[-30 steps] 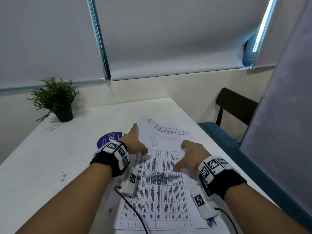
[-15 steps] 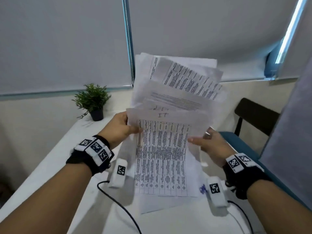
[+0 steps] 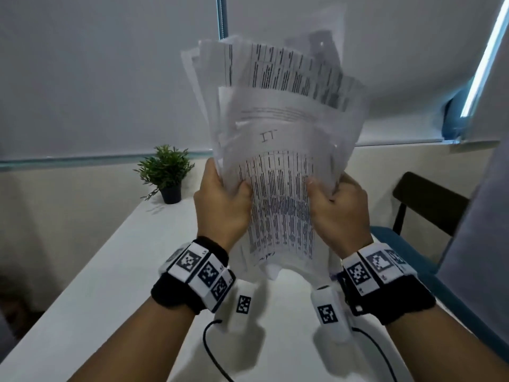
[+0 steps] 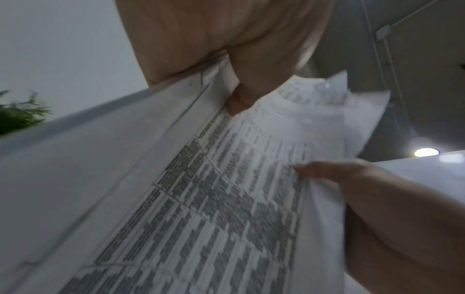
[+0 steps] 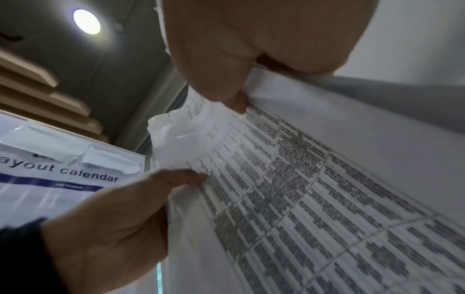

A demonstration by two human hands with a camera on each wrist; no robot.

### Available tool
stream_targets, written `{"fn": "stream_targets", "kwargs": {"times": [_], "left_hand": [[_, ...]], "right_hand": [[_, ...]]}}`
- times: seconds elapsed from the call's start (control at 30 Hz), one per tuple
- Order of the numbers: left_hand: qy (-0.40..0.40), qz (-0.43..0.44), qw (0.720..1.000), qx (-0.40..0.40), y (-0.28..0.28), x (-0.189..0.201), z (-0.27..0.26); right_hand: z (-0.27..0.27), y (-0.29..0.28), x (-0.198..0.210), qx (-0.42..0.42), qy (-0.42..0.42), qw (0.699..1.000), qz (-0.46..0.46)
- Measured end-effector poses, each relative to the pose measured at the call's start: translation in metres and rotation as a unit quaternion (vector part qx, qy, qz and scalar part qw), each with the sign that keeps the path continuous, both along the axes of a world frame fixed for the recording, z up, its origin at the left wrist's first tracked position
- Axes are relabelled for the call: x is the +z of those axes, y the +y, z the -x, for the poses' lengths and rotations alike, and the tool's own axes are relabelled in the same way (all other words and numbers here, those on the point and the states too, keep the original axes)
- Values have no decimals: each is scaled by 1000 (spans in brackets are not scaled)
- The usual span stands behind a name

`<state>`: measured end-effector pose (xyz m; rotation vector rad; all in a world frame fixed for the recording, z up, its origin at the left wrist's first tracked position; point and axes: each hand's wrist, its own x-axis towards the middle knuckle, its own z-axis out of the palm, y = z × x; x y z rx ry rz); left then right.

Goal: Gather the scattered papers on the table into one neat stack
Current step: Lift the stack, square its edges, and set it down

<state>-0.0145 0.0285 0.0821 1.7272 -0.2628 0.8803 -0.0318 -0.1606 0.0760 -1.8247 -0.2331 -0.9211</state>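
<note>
A loose sheaf of printed papers [image 3: 278, 128] stands upright in the air above the white table [image 3: 132, 274], its sheets fanned unevenly at the top. The front sheet carries a dense table of text. My left hand [image 3: 227, 197] grips the sheaf's left edge, thumb on the front. My right hand [image 3: 329, 198] grips the right edge the same way. In the left wrist view my left hand [image 4: 236, 95] pinches the papers [image 4: 214, 199]. In the right wrist view my right hand [image 5: 234, 97] pinches the papers [image 5: 314, 199]. The sheaf's lower edge hangs just above the table.
A small potted plant [image 3: 165, 172] stands at the table's far left corner by the wall. A dark chair [image 3: 429, 202] and a blue bench seat [image 3: 413, 260] lie to the right. Cables trail from my wrists over the near table. A calendar poster [image 5: 62, 175] hangs behind.
The papers lay flat on the table under my hands a second ago. Both hands have lifted them upright and moved closer together on the lower sides.
</note>
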Motion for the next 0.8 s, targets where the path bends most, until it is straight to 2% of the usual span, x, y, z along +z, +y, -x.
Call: {"fn": "stream_targets", "kwargs": {"times": [0.17, 0.27, 0.37, 0.47, 0.53, 0.6, 0.73, 0.8], "left_hand": [[124, -2, 990, -60, 22, -33, -6], [164, 56, 980, -101, 31, -42, -15], [169, 87, 977, -100, 26, -41, -21], [162, 125, 972, -112, 23, -36, -29], [182, 101, 969, -134, 27, -34, -32], [204, 47, 966, -153, 31, -31, -32], [184, 21, 971, -149, 29, -39, -28], [187, -9, 970, -154, 24, -54, -25]], "right_hand": [[-9, -31, -47, 76, 114, 988, -74], [-15, -44, -58, 103, 160, 978, -80], [-27, -45, -52, 76, 171, 980, -66], [-34, -48, -39, 70, 138, 984, -89], [-30, -50, -26, 113, 103, 979, -135], [-28, -54, -19, 146, 95, 975, -139], [-27, -65, -37, 98, 194, 976, -4], [-25, -64, -57, 90, 244, 966, -12]]}}
